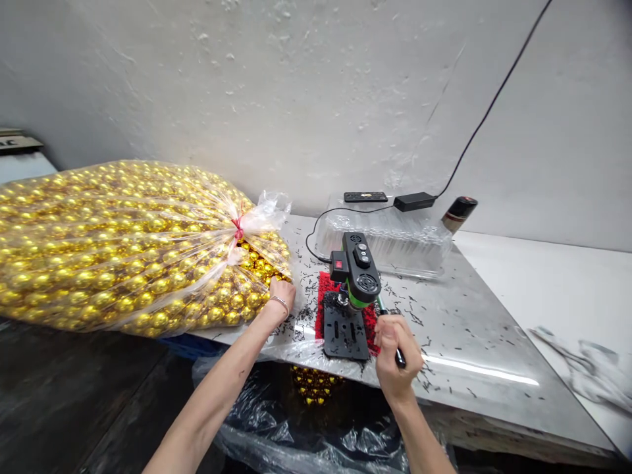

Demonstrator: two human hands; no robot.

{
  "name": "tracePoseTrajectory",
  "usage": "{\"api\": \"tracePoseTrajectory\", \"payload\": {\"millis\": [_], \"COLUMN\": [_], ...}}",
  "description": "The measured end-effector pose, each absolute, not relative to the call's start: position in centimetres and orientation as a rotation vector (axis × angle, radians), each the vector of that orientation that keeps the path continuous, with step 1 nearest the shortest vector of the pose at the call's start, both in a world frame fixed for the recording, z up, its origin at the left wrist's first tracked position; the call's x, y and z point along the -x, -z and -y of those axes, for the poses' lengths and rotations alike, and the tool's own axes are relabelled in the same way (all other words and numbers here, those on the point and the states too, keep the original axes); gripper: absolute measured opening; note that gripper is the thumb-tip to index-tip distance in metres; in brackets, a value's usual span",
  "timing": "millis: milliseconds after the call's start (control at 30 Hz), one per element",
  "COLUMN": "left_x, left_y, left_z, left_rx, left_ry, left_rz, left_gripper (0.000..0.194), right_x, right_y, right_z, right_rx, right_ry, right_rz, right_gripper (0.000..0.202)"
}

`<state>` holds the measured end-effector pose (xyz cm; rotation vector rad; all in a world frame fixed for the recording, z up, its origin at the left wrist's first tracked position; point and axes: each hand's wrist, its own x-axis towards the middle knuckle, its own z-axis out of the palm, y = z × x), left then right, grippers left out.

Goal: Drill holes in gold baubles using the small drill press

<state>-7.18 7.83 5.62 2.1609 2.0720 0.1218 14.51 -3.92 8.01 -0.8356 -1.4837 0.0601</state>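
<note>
My left hand [283, 294] is at a torn opening in a large clear bag of shiny gold balls [148, 263]; its fingers are curled, partly inside the opening, and what they hold, if anything, is hidden. A red tie [237, 228] gathers the bag's neck. My right hand [399, 342] is wrapped round the black-ended lever [400, 359] of a small black press machine [363, 266]. Below the machine's head lies a slotted black base plate [345, 336], on a red mat [324, 289] strewn with black bits.
Behind the machine, a clear plastic box [390, 240] carries a black power adapter [415, 201] and a remote [366, 197]. A dark-capped can [459, 213] leans beside it. White cloth [592, 368] lies right. Below the table edge, an open plastic bag [276, 441] holds gold balls [316, 385].
</note>
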Motion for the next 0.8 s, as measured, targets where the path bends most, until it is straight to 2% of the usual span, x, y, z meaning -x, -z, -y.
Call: {"api": "tracePoseTrajectory", "payload": {"millis": [67,133,200,300,367,533,700,800], "left_x": [7.3,7.9,8.7,9.3,8.9,5.0,1.0,-0.2], "left_y": [-5.7,-5.9,-6.1,-5.9,-5.4,-3.3,-1.2,-0.6], "left_z": [-7.6,-7.0,-5.9,-3.5,-1.8,0.7,0.4,-0.1], "left_rx": [-2.127,-2.109,-1.954,-1.323,-0.920,-0.603,-0.771,-0.910], "left_ry": [-0.183,-0.277,-0.590,-1.184,-1.343,-1.268,-1.141,-1.127], "left_rz": [-2.064,-2.072,-1.987,-1.508,-1.189,-1.015,-1.134,-1.159], "left_gripper": [0.015,0.022,0.033,0.046,0.051,0.056,0.063,0.060], "right_x": [-14.6,-14.7,-14.7,-14.6,-14.5,-14.5,-14.8,-14.9], "right_y": [-7.9,-7.7,-7.5,-7.3,-7.3,-7.6,-7.9,-7.9], "right_z": [3.9,3.9,3.9,3.9,3.9,4.0,4.1,4.1], "right_rx": [0.835,0.837,0.839,0.845,0.846,0.878,0.882,0.880], "right_ry": [-0.058,-0.056,-0.059,-0.069,-0.071,-0.071,-0.043,-0.039], "right_rz": [1.486,1.493,1.496,1.480,1.468,1.477,1.531,1.550], "right_gripper": [0.029,0.028,0.028,0.029,0.029,0.029,0.026,0.026]}}
